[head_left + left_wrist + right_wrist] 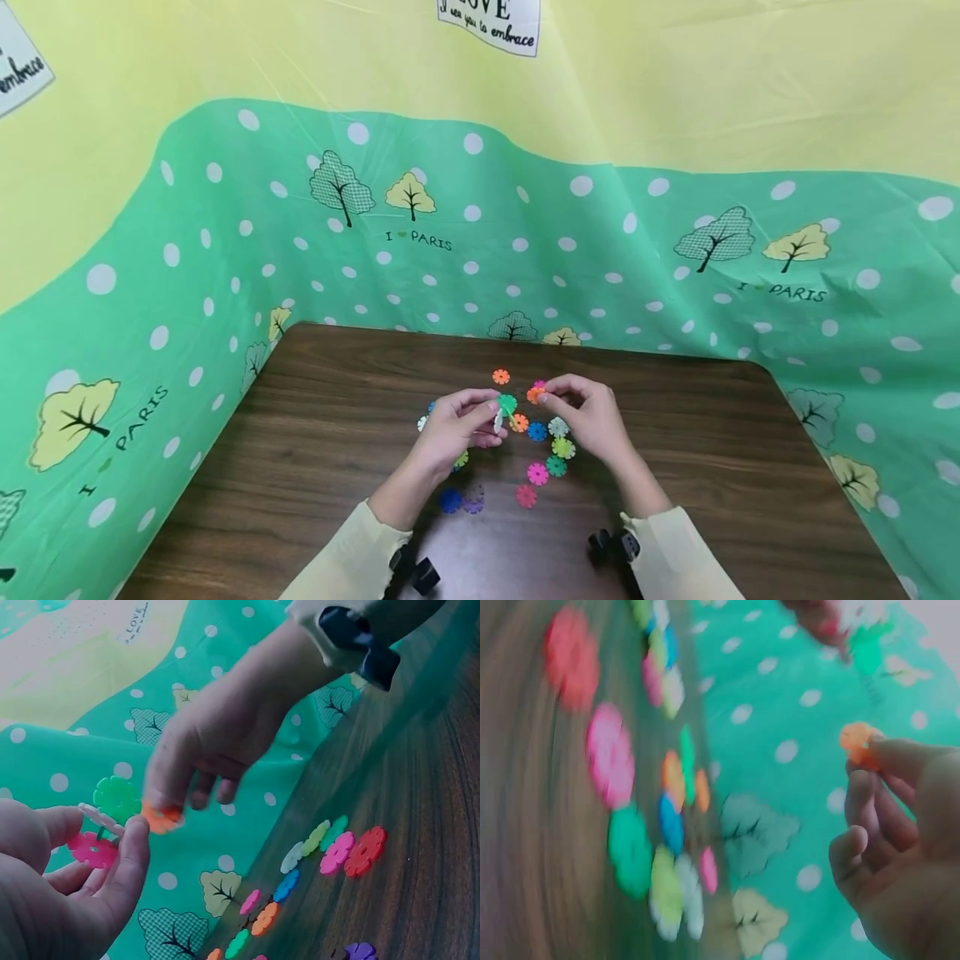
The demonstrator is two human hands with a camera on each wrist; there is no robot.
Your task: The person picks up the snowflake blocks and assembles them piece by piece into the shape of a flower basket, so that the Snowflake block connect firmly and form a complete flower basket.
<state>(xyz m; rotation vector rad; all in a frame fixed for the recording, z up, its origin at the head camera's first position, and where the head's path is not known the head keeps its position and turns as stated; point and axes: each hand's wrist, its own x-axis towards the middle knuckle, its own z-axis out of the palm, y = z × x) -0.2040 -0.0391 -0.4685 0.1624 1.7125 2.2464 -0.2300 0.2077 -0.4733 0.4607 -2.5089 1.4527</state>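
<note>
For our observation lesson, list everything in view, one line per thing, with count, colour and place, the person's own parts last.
Table: one, dark brown, under the loose discs
Backdrop cloth: one, green and yellow with white dots, trees and lettering, around the table
Red disc: one, red, on the table
Purple disc: one, purple, on the table beside a blue one
Other loose discs: at least ten, mixed colours, on the table; exact count unclear
Joined discs: at least three, green, white and pink, in the left hand
Orange disc: one, orange, in the right hand
Wrist devices: two, black, at the wrists
Sleeves: two, cream, on the forearms
Left hand: one, bare, above the table
Right hand: one, bare, above the table
</note>
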